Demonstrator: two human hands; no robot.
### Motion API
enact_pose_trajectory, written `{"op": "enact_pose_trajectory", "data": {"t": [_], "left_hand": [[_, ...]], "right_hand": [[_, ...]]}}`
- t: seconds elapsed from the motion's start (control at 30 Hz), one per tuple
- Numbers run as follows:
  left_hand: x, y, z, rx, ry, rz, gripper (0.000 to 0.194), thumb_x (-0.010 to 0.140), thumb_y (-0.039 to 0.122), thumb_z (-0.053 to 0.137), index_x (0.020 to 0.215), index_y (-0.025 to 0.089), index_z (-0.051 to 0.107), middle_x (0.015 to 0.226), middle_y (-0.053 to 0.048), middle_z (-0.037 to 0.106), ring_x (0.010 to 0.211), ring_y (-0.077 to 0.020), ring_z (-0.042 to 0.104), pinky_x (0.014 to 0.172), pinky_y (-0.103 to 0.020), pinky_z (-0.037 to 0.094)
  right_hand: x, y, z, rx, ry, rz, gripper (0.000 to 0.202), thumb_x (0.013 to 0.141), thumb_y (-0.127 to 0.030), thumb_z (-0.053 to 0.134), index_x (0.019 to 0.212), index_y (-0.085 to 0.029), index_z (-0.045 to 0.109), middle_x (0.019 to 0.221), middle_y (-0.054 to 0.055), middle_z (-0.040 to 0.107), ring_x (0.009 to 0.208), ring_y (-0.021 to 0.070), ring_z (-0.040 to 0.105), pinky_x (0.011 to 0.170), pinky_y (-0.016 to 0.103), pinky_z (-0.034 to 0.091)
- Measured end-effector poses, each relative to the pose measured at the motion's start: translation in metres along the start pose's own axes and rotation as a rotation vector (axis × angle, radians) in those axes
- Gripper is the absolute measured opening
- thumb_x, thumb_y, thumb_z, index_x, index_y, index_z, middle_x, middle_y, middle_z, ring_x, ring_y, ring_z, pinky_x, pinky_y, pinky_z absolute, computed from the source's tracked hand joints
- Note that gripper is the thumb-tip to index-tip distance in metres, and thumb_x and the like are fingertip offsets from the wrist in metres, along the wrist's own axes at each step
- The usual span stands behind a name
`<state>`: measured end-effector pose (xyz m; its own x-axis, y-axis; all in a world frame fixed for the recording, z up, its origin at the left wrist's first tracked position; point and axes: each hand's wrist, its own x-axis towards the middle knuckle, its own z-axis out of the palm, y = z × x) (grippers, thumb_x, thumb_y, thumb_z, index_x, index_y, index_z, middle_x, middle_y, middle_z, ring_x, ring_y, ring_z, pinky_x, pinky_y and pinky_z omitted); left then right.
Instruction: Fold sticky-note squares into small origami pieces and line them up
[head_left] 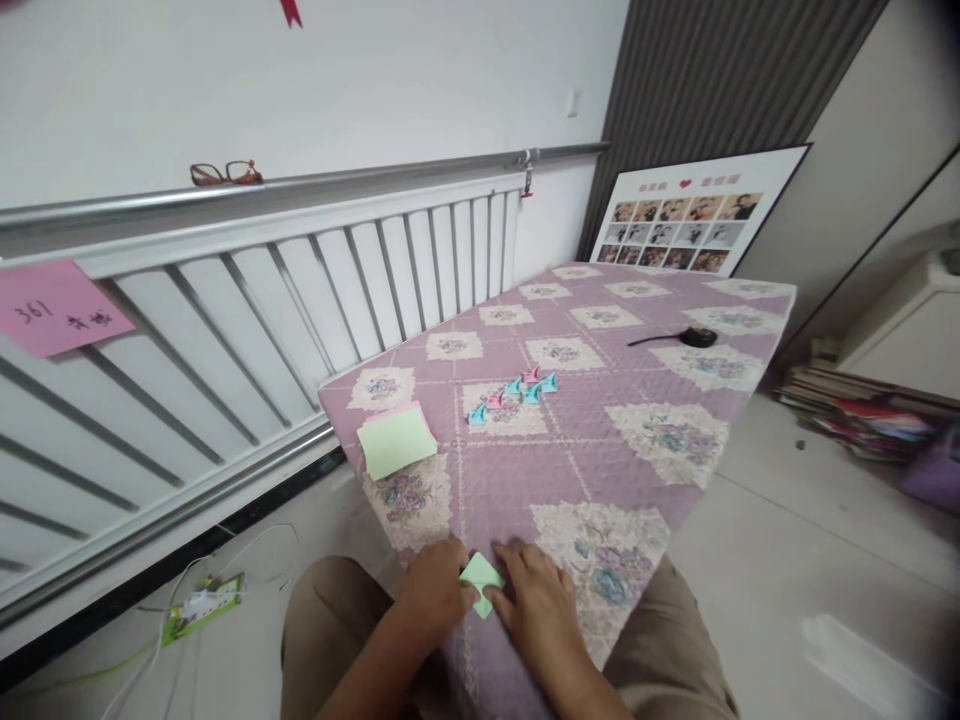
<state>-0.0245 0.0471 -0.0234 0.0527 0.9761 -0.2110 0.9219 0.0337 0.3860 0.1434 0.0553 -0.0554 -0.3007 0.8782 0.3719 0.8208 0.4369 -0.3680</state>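
Observation:
A small piece of light green paper, folded into a diamond shape, lies at the near edge of the table between my two hands. My left hand is closed at the paper's left corner, its thumb pressing on the lower part. From the other side, my right hand grips the right edge, thumb below and fingers curled over the cloth. Farther up the table sit several small folded paper figures, blue ones and pink ones. A stack of paper sheets, pale green on top, rests to the left.
A purple floral tablecloth covers the table. On its far right lies a black round object with a strap. A white radiator runs along the left side, with glasses above it. A power strip lies on the floor.

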Motion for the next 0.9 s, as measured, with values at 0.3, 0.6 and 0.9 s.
{"op": "enact_pose_trajectory", "data": {"t": [0.3, 0.6, 0.9], "left_hand": [[-0.010, 0.000, 0.004, -0.077, 0.051, 0.080, 0.003, 0.077, 0.016, 0.056, 0.076, 0.019, 0.054, 0.076, 0.003, 0.060, 0.072, -0.0135, 0.053, 0.064, -0.024, 0.037], [-0.019, 0.004, 0.007, 0.254, 0.297, 0.298, 0.010, 0.088, 0.017, 0.050, 0.082, 0.019, 0.057, 0.090, -0.003, 0.059, 0.087, -0.0218, 0.050, 0.080, -0.038, 0.037], [-0.028, 0.000, 0.024, 0.192, 0.164, 0.248, 0.010, 0.090, 0.020, 0.052, 0.086, 0.021, 0.061, 0.093, -0.002, 0.061, 0.091, -0.0212, 0.051, 0.082, -0.039, 0.034]], "right_hand": [[0.015, -0.003, -0.021, 0.266, -0.220, -0.099, 0.008, 0.078, -0.017, 0.062, 0.076, -0.025, 0.060, 0.081, -0.003, 0.063, 0.083, 0.0175, 0.056, 0.078, 0.033, 0.035], [0.018, 0.002, -0.020, 0.100, 0.041, -0.414, 0.016, 0.086, -0.014, 0.055, 0.072, -0.021, 0.055, 0.074, -0.001, 0.057, 0.079, 0.0177, 0.049, 0.092, 0.042, 0.030], [0.001, 0.010, -0.009, 0.146, -0.113, -0.354, 0.014, 0.082, -0.019, 0.065, 0.070, -0.020, 0.057, 0.075, -0.001, 0.057, 0.079, 0.0175, 0.048, 0.080, 0.034, 0.035]]}}
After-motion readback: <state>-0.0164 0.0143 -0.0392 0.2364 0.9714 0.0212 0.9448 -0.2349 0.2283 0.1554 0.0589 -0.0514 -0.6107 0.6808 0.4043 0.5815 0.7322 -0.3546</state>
